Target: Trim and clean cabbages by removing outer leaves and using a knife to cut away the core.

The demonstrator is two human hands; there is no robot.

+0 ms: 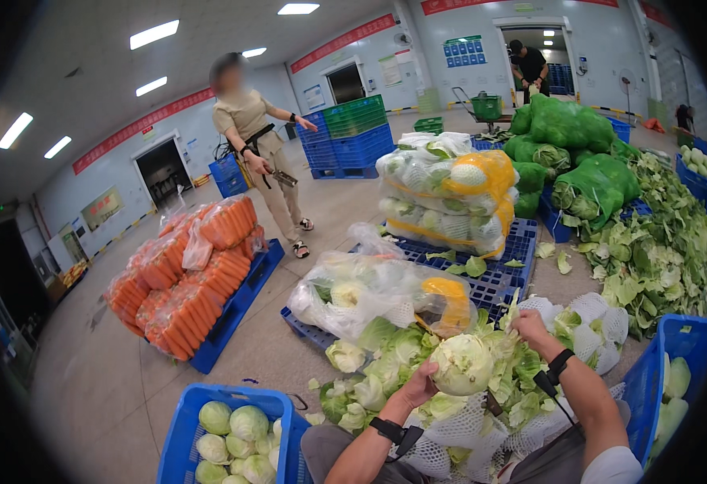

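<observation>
A pale green cabbage with its outer leaves partly stripped is in front of me. My left hand grips it from the left and below. To its right, my right hand is closed on a cabbage leaf. Beneath both hands lies a heap of loose leaves and cabbages, mixed with white foam netting. A blue crate holding several trimmed cabbages stands at my lower left.
Bagged cabbages sit on a blue pallet ahead. Bags of carrots are stacked at left. Green net sacks and a leaf pile lie at right, near another blue crate. A person stands beyond the carrots.
</observation>
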